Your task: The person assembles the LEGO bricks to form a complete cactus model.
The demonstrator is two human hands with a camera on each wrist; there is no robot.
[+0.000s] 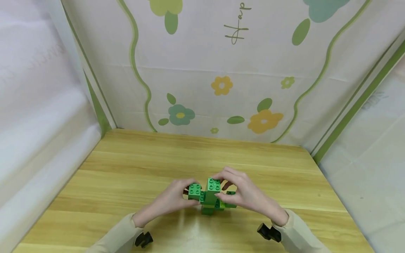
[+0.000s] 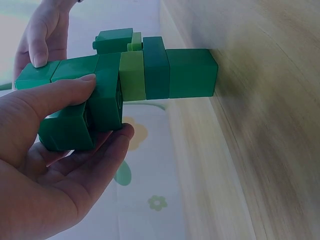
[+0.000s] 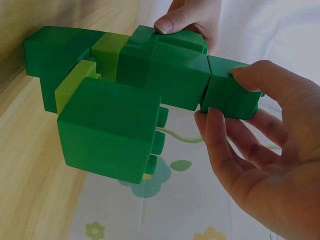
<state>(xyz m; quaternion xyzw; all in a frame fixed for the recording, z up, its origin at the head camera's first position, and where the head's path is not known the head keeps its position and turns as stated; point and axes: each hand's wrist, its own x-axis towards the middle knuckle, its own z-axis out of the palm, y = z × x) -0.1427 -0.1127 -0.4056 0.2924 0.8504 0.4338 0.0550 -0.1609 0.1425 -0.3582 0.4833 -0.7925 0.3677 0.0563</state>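
Observation:
A green toy-brick build (image 1: 207, 211) stands upright on the table, with a tall central column and a side branch to each hand. Dark green and lime bricks make up the column. My left hand (image 1: 175, 196) grips the left branch (image 2: 67, 130), thumb on one face and fingers beneath. My right hand (image 1: 242, 189) pinches the top brick (image 3: 232, 90) between thumb and fingers; a thin gap shows between it and the brick below. The right branch ends in a large studded green block (image 3: 107, 125), joined through a lime brick (image 3: 75, 85), below the right hand.
The wood-grain table (image 1: 142, 158) runs back to a white cloth wall (image 1: 253, 63) printed with flowers and leaves. Cloth walls (image 1: 47, 105) also stand at both sides. Black devices (image 1: 143, 240) sit at both wrists by the sleeves.

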